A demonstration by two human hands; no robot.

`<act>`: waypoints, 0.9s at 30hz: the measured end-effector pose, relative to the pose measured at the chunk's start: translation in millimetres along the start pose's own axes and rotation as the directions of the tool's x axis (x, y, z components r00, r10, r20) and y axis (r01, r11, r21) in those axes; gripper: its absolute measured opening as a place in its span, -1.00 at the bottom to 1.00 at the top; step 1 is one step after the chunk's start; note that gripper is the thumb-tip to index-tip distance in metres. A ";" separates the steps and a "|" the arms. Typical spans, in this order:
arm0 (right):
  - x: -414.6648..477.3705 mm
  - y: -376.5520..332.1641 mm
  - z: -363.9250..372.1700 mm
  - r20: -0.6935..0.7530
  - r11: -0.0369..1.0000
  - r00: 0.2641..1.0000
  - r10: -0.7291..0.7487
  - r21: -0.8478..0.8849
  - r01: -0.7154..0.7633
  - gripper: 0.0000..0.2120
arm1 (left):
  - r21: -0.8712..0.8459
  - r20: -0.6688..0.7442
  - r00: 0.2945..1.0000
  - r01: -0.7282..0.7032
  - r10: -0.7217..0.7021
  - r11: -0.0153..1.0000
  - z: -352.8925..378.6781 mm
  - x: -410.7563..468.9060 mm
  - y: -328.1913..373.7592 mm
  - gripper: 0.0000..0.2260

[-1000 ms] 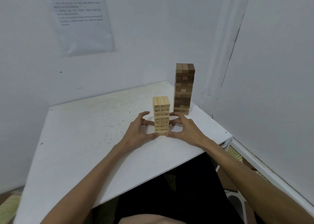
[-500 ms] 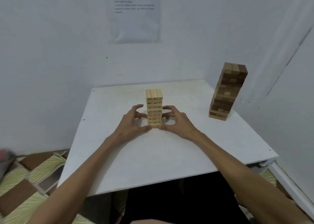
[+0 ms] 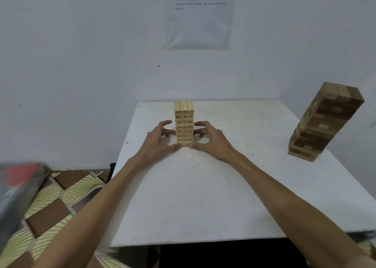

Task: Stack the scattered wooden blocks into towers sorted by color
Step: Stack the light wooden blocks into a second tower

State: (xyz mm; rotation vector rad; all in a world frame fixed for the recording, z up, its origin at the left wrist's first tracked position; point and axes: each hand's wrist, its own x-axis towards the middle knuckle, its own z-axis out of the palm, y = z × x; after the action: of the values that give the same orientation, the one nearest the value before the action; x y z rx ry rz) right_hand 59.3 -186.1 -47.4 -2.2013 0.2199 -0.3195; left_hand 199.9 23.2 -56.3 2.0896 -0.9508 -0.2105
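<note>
On a white surface point(image 3: 203, 196) against white walls point(image 3: 81, 64), left hand point(image 3: 159, 140) and right hand point(image 3: 213, 141) fingers grasp one pale tower point(image 3: 184, 115); one dark tower point(image 3: 325, 123) stands well right.

The white table point(image 3: 203, 196) had little dark specks. A light block tower point(image 3: 184, 123) stood near its far edge. A brown block tower point(image 3: 325, 121) stood by its right edge.

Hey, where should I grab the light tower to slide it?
Grip the light tower low, near its base, from left and right together, as the left hand and right hand do. It is a tall, narrow stack of separate blocks; a high or one-sided hold would likely topple it.
</note>
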 end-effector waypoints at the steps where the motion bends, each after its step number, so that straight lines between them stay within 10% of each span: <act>1: 5.2 0.6 1.2 0.000 1.000 1.000 -0.001 0.001 0.001 -0.28 | -0.001 0.000 1.000 0.005 -0.005 1.000 -1.4 3.8 -2.5 -0.18; 27: 67.1 3.8 9.8 -0.037 1.000 0.999 0.012 0.006 -0.012 -0.24 | 0.012 -0.061 0.998 0.010 -0.009 1.000 -14.3 51.9 -19.3 -0.15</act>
State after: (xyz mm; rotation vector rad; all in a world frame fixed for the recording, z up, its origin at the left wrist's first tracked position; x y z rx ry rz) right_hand 126.0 -199.1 -46.1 -2.1885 0.2515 -0.3536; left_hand 253.4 3.4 -52.4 2.1008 -0.9078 -0.1452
